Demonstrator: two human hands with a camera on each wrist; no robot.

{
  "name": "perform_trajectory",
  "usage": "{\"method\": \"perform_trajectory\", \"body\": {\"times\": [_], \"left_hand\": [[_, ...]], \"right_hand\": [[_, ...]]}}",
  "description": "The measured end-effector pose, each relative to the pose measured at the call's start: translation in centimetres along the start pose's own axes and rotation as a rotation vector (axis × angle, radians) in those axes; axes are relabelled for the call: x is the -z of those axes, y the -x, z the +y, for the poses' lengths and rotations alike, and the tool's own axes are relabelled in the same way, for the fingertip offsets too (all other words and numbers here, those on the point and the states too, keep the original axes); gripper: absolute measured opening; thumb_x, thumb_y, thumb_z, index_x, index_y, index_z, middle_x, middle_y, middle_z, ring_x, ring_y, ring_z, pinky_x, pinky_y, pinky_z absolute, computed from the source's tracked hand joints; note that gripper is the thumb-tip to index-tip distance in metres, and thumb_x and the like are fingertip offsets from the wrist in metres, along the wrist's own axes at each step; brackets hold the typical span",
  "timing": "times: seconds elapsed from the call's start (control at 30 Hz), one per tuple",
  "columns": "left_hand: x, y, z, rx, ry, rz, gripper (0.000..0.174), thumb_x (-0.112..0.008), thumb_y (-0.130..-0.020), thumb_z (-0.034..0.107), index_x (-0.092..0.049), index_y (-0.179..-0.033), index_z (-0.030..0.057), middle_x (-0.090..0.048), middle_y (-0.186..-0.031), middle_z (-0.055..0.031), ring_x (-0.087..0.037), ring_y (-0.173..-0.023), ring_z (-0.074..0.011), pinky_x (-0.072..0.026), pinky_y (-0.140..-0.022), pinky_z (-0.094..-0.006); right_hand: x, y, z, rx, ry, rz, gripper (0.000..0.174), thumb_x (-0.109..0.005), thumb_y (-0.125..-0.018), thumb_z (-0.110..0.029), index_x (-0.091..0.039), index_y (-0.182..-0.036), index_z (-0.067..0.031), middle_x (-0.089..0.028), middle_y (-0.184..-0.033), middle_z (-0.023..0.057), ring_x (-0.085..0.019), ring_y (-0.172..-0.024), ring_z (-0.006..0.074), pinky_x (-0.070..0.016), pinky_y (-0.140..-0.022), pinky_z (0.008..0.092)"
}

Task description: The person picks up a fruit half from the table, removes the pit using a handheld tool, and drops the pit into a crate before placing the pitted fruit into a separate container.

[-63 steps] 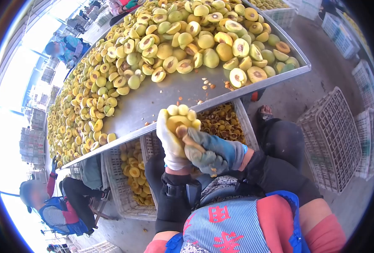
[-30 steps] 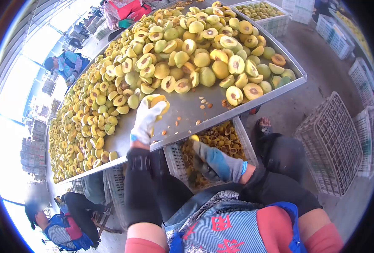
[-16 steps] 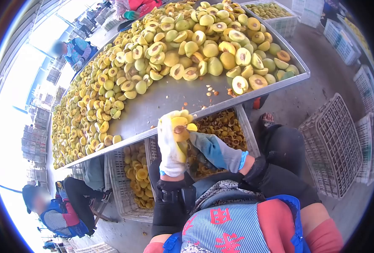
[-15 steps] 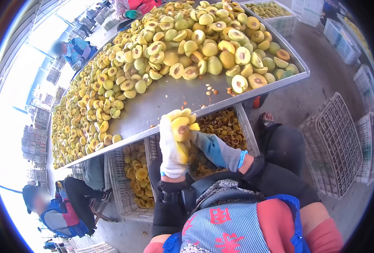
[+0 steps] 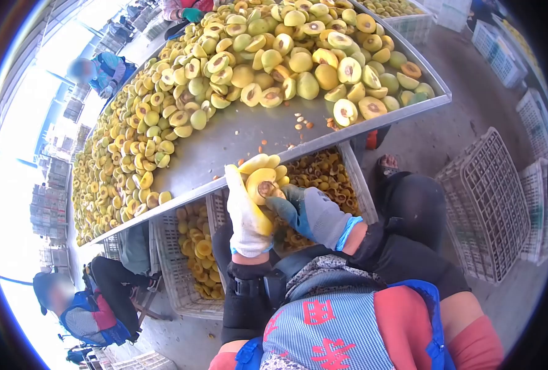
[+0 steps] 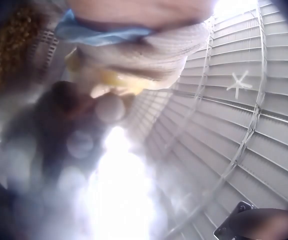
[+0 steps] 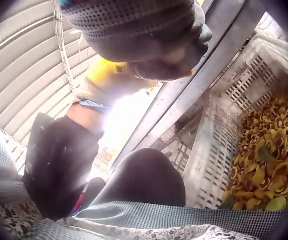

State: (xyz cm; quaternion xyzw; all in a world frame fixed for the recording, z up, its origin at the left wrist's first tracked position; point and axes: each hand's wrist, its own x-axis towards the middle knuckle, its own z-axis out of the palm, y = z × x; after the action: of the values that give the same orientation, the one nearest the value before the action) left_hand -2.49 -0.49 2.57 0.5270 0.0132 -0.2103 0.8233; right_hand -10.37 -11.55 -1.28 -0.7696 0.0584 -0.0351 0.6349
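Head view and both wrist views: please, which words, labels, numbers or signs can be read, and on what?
Red character on striped blue apron: resembles "田", not certain.
Other red characters there: too distorted to read.
White plastic crates: faint marks, too small.
Wrist views: none readable.

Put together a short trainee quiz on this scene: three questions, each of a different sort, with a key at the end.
1. True or false: the left grip holds a cut fruit.
2. Where does the largest fruit heap lie?
A: in a crate
B: on the metal table
C: on the floor
3. Fill the gap: the right grip wears a grey and ____ glove.

Key: 1 true; 2 B; 3 blue.
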Motion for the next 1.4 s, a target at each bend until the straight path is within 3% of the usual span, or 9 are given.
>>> {"method": "perform_trajectory", "body": {"times": [0.47, 0.67, 0.77, 0.9, 0.97, 1.07, 1.2, 1.27, 1.4], "left_hand": [[-1.0, 0.5, -0.4, -0.022, -0.045, 0.041, 0.066, -0.026, -0.108, 0.054, -0.065, -0.111, 0.0013, -0.072, -0.104, -0.0166, -0.07, -0.091, -0.0287, -0.058, -0.082, -0.0384], [1.5, -1.1, 0.8, 0.162, -0.381, -0.17, 0.063, -0.03, -0.109, 0.051, -0.066, -0.111, 0.0002, -0.072, -0.103, -0.0164, -0.069, -0.083, -0.0212, -0.0566, -0.071, -0.0312], [1.2, -1.1, 2.0, 0.18, -0.486, -0.243, 0.065, -0.029, -0.108, 0.054, -0.065, -0.117, -0.0003, -0.072, -0.104, -0.0154, -0.067, -0.083, -0.0194, -0.0555, -0.078, -0.0311], [0.4, -0.2, -1.9, -0.343, -0.504, -0.144, 0.06, -0.037, -0.108, 0.051, -0.063, -0.124, 0.0, -0.072, -0.104, -0.0142, -0.067, -0.086, -0.0177, -0.0546, -0.08, -0.0297], [1.9, -1.0, -1.6, -0.143, -0.543, -0.261, 0.059, -0.04, -0.107, 0.051, -0.063, -0.126, 0.0005, -0.073, -0.101, -0.0134, -0.068, -0.085, -0.0172, -0.0545, -0.079, -0.0294], [1.0, -1.7, 2.0, 0.227, -0.762, -0.387, 0.06, -0.04, -0.106, 0.052, -0.063, -0.127, 0.0006, -0.073, -0.097, -0.0134, -0.067, -0.081, -0.017, -0.0546, -0.077, -0.0293], [1.3, -2.0, 1.7, -0.081, -0.657, -0.489, 0.058, -0.042, -0.106, 0.05, -0.059, -0.132, 0.0011, -0.073, -0.105, -0.0161, -0.068, -0.089, -0.0191, -0.0545, -0.082, -0.0316], [1.8, -1.3, -1.2, -0.211, -0.473, -0.294, 0.058, -0.042, -0.106, 0.048, -0.057, -0.135, 0.0009, -0.072, -0.109, -0.0166, -0.068, -0.093, -0.0208, -0.0545, -0.085, -0.0328], [-0.1, 1.1, -3.1, -0.225, -0.195, -0.034, 0.048, -0.045, -0.106, 0.038, -0.065, -0.119, -0.0035, -0.072, -0.107, -0.0164, -0.069, -0.088, -0.0224, -0.0562, -0.081, -0.0345]], "right_hand": [[0.5, 0.2, -0.7, -0.062, 0.228, -0.015, 0.055, -0.053, -0.097, -0.06, -0.066, -0.117, -0.0104, -0.071, -0.092, 0.0232, -0.067, -0.089, 0.0448, -0.0525, -0.075, 0.0514], [1.2, -0.1, 0.5, -0.037, 0.402, -0.105, 0.057, -0.053, -0.096, -0.061, -0.067, -0.116, -0.0097, -0.071, -0.093, 0.0223, -0.067, -0.089, 0.0442, -0.0529, -0.075, 0.0509], [1.7, 0.2, -0.1, -0.033, 0.202, -0.096, 0.053, -0.053, -0.098, -0.057, -0.069, -0.114, -0.0091, -0.071, -0.095, 0.0225, -0.067, -0.09, 0.0449, -0.0529, -0.076, 0.0502], [0.5, 0.0, 2.1, -0.005, -0.115, -0.015, 0.051, -0.053, -0.101, -0.052, -0.069, -0.112, -0.0058, -0.071, -0.095, 0.0245, -0.066, -0.091, 0.0458, -0.0529, -0.076, 0.0473], [1.3, 0.0, 2.2, -0.061, -0.051, -0.103, 0.049, -0.054, -0.102, -0.049, -0.069, -0.114, -0.0044, -0.071, -0.095, 0.0253, -0.067, -0.091, 0.0453, -0.0527, -0.076, 0.0456], [2.5, 0.2, 1.8, -0.025, 0.008, -0.179, 0.05, -0.056, -0.101, -0.048, -0.068, -0.114, -0.0021, -0.071, -0.095, 0.0254, -0.07, -0.09, 0.0415, -0.052, -0.077, 0.0443], [0.9, 0.2, 3.0, -0.054, -0.27, -0.121, 0.047, -0.056, -0.103, -0.046, -0.069, -0.112, -0.0016, -0.07, -0.083, 0.0113, -0.065, -0.075, 0.0233, -0.0503, -0.071, 0.0356], [0.3, 0.0, 2.8, -0.15, -0.523, -0.138, 0.042, -0.056, -0.105, -0.041, -0.07, -0.114, -0.002, -0.065, -0.08, -0.0009, -0.054, -0.071, 0.0101, -0.0479, -0.068, 0.029], [1.6, 0.8, -0.4, -0.463, -0.547, -0.395, 0.049, -0.055, -0.103, -0.052, -0.071, -0.11, -0.0062, -0.06, -0.08, -0.0056, -0.046, -0.066, 0.005, -0.0376, -0.056, 0.025]]}}
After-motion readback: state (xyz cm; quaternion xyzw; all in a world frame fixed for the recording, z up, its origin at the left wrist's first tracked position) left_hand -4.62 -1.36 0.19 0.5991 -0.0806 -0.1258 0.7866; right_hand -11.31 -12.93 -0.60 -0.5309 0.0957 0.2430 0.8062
